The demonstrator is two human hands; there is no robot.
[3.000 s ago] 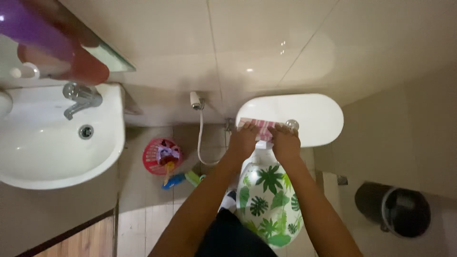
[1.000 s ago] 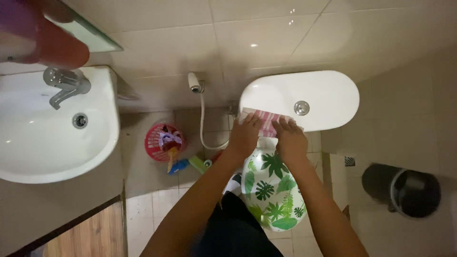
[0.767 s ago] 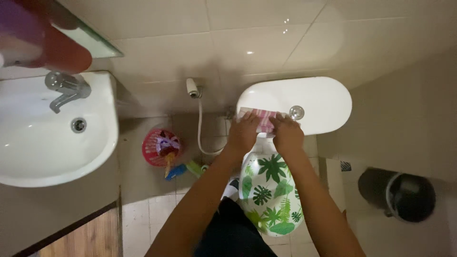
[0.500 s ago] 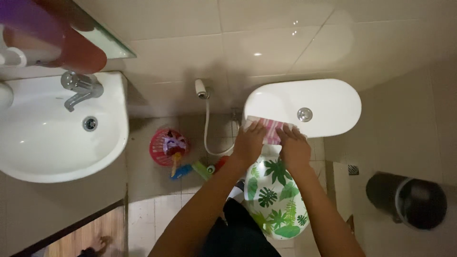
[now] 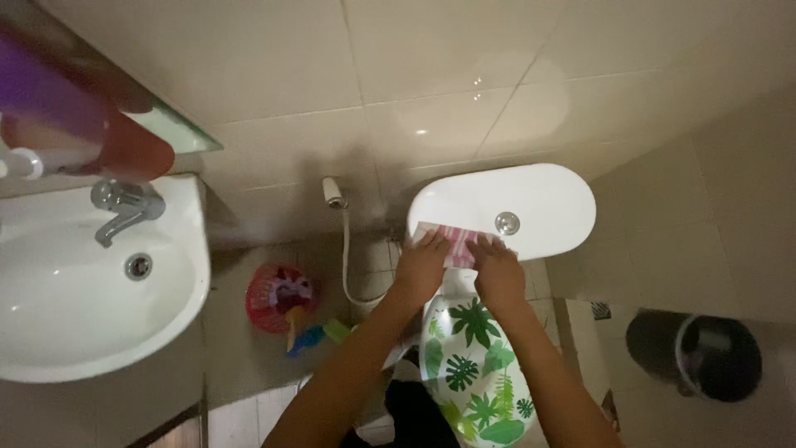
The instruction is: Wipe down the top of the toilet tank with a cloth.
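Both of your hands are pressing flat on a pink-and-white striped cloth (image 5: pixel 454 242) that is lying along the near edge of the white toilet tank lid (image 5: pixel 531 199). Your left hand (image 5: pixel 423 264) is spreading open-palmed over the cloth's left part, fingers extended, gripping nothing; your right hand (image 5: pixel 496 270) is doing the same on the right part, fingertips stopping just short of the round chrome flush button (image 5: pixel 507 221).

Judgement: you are wiping, or smoothing, the lid's front strip. Whichever it is, the next move is calling for even downward pressure from both palms and a sideways travel along the lid, with the cloth's front hem kept from slipping off the near edge.

Edges and room:
- The near lid edge is running directly under your knuckles; the cloth is overhanging it slightly.
- The flush button is sitting just beside your right fingertips, limiting travel that way unless you are passing in front of it.
- The lid's right half is offering open white surface.
- The leaf-patterned toilet seat cover (image 5: pixel 477 365) is lying closed below your wrists.
- The bidet sprayer hose (image 5: pixel 347 257) is hanging near your left forearm.
- The pink basket (image 5: pixel 278 297) on the floor, the black bin (image 5: pixel 705 357) and the washbasin (image 5: pixel 91 307) are standing well apart.
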